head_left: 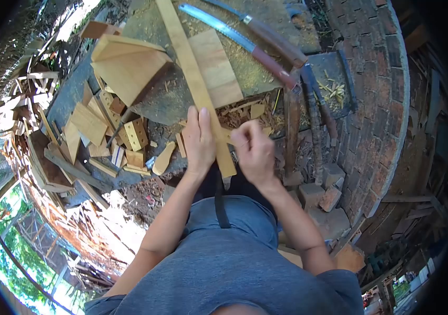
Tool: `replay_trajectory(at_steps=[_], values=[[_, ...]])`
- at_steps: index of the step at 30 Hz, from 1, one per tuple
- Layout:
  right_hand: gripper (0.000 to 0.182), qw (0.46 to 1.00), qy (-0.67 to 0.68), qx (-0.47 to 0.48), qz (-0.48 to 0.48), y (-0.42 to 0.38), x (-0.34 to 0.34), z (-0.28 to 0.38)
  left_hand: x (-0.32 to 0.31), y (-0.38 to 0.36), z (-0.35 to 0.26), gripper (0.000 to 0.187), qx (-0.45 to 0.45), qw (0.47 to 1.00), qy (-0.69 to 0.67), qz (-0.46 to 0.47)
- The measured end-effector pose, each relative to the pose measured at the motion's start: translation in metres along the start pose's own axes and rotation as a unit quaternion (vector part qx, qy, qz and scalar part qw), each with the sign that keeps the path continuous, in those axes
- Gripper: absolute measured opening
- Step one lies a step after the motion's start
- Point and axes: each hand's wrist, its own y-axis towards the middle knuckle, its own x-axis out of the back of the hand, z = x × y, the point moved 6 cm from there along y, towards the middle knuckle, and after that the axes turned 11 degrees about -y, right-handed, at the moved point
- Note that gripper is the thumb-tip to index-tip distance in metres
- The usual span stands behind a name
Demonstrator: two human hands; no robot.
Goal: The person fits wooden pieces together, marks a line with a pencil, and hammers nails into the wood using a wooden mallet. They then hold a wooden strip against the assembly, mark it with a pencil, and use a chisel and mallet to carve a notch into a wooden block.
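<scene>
A long, narrow wooden strip [195, 79] runs from the far edge of the work surface toward my lap, its near end sticking out over my legs. My left hand [201, 140] grips its left edge, with the fingers pointing along the wood. Just right of the strip, my right hand [256, 152] is closed with curled fingers; whatever it may hold is hidden. Under the strip lies a flat, pale board [216, 68]. Beyond my hands rest a curved saw [240, 39] with a reddish-brown handle and a second wooden-handled tool [276, 42].
An angled wooden block [129, 68] stands at the left. Several offcuts [90, 123] and a block with holes [136, 134] pile up beside it. Tool handles [313, 115] hang at the right edge, near a brick wall [373, 105]. Sawdust covers the worktop [263, 68].
</scene>
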Motion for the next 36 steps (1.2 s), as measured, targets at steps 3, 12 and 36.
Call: replay_trajectory(at_steps=[3, 12, 36], values=[[0.024, 0.972, 0.137, -0.136, 0.136, -0.022, -0.031, -0.019, 0.005, 0.008, 0.009, 0.034, 0.031, 0.997, 0.034, 0.063], [0.021, 0.997, 0.041, -0.013, 0.070, -0.007, -0.017, -0.029, 0.024, 0.034, -0.042, 0.025, -0.045, 0.981, 0.159, 0.096], [0.015, 0.996, 0.059, -0.049, 0.052, -0.024, -0.029, -0.015, 0.011, 0.064, -0.047, 0.123, -0.299, 0.852, 0.363, 0.229]])
